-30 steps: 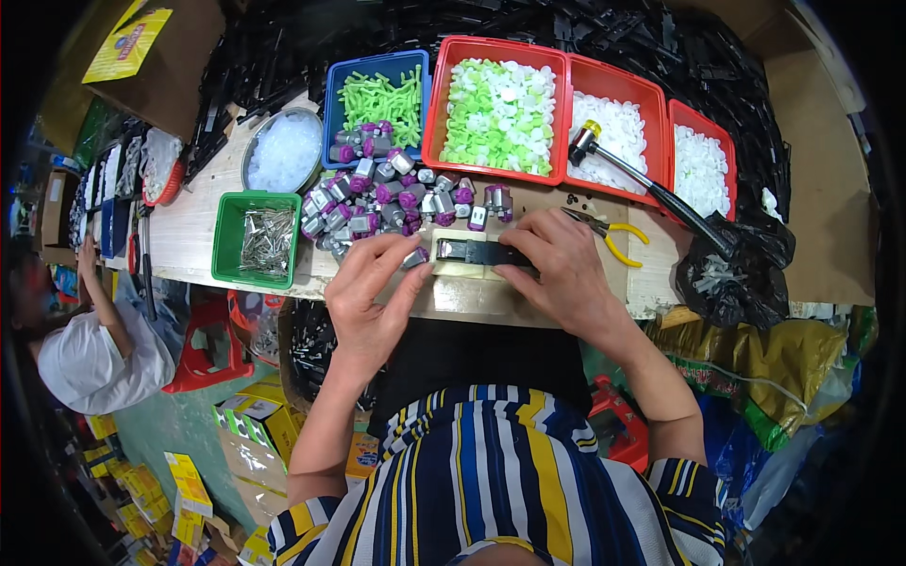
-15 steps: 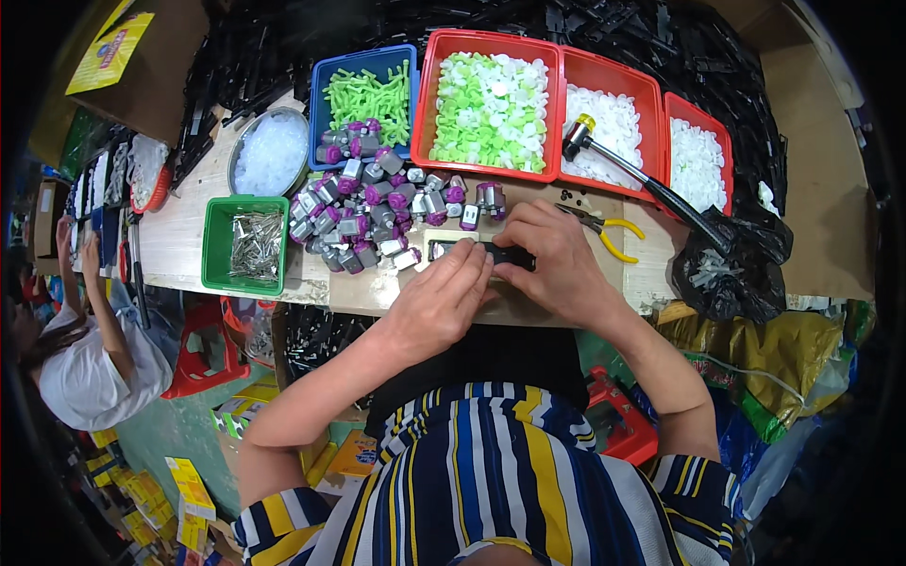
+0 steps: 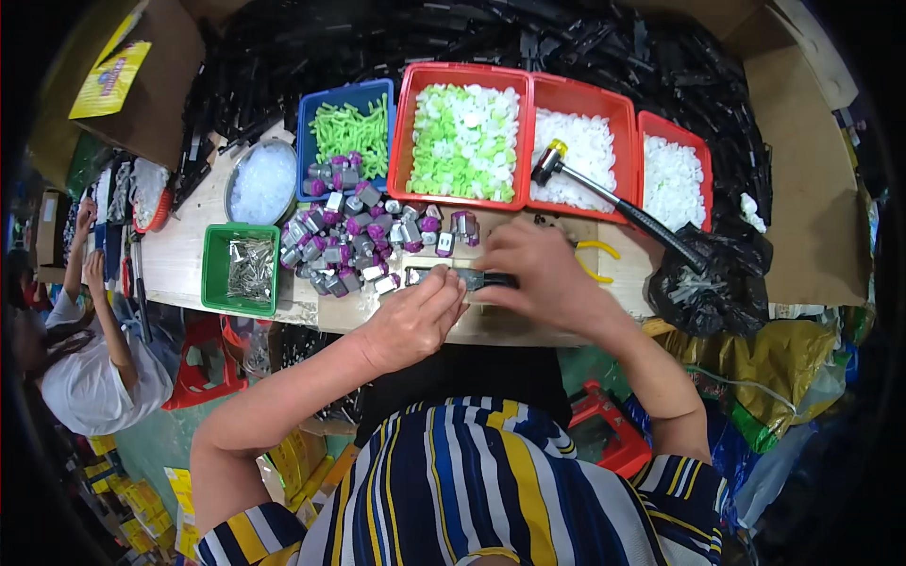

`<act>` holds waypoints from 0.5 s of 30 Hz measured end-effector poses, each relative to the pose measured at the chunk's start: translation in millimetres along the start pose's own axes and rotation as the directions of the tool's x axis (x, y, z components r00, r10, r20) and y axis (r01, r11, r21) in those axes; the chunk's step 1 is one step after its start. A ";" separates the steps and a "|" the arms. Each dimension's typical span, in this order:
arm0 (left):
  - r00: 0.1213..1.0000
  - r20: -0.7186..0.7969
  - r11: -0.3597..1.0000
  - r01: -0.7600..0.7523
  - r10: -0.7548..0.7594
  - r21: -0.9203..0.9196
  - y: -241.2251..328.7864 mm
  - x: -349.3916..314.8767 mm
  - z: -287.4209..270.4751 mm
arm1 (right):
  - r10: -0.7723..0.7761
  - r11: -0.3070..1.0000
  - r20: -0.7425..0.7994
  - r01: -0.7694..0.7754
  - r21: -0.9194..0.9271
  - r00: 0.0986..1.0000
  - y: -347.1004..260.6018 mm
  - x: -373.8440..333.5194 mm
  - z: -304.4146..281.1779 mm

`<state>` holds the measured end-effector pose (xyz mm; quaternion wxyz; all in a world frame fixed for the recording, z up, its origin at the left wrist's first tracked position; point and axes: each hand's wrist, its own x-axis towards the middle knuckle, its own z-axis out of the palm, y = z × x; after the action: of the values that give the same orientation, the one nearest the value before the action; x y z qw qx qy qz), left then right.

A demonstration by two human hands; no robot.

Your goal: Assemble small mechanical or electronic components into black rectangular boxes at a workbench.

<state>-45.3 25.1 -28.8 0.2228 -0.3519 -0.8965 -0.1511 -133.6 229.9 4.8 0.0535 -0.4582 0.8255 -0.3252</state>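
Note:
A long black plastic part [image 3: 497,280] lies on the table near its front edge, with a grey metallic-looking section at its left. My left hand [image 3: 417,321] is closed, its fingertips pinched together on the part's near side. My right hand [image 3: 545,278] hovers over the part's right end, smeared by motion, so its fingers and anything in them cannot be made out. Beyond my left hand lies a heap of small silver motors with purple ends [image 3: 354,231]. Yellow-handled pliers [image 3: 599,249] lie partly hidden behind my right hand.
A blue bin [image 3: 304,141] holds green sticks; red bins [image 3: 394,156] hold green and white pieces. A hammer [image 3: 628,209] rests across them. A green bin [image 3: 209,274] holds metal pins beside a round bowl [image 3: 229,193]. Black parts [image 3: 472,38] pile behind; a co-worker [image 3: 104,368] sits left.
My right hand has lifted slightly from the black part and is moving fast. My left hand stays at the part, its fingers drawn in more. The whole view has shifted a little.

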 end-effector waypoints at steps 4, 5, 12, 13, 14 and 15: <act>1.000 -0.013 1.000 -0.010 0.010 0.024 1.6 -2.5 -3.3 | 0.150 0.864 -0.291 -0.268 -0.425 0.945 18.5 -4.9 -74.2; 1.000 -0.018 0.999 -0.010 0.010 0.030 2.1 -3.5 -3.6 | 0.273 0.781 -0.298 -0.392 -0.487 0.915 22.3 -8.6 -78.4; 1.000 -0.015 1.000 0.015 -0.015 0.022 3.0 -1.3 0.1 | 0.381 0.735 -0.196 -0.425 -0.528 0.903 48.9 -23.2 -83.0; 1.000 -0.011 1.000 0.023 -0.023 0.008 2.6 -1.8 0.3 | 0.366 0.748 -0.237 -0.436 -0.500 0.900 42.9 -24.7 -85.3; 1.000 -0.011 0.999 0.023 -0.023 0.022 2.6 -2.7 0.1 | 0.363 0.750 -0.233 -0.431 -0.501 0.902 34.4 -27.5 -87.8; 1.000 -0.013 1.000 0.023 -0.023 0.021 2.2 -2.3 -0.2 | 0.279 0.789 -0.305 -0.399 -0.468 0.910 23.3 -33.6 -91.0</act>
<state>-42.2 25.4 -29.6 0.2306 -0.3380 -0.9006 -0.1465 -166.3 309.4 55.3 -0.1062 -0.2598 0.9518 -0.1234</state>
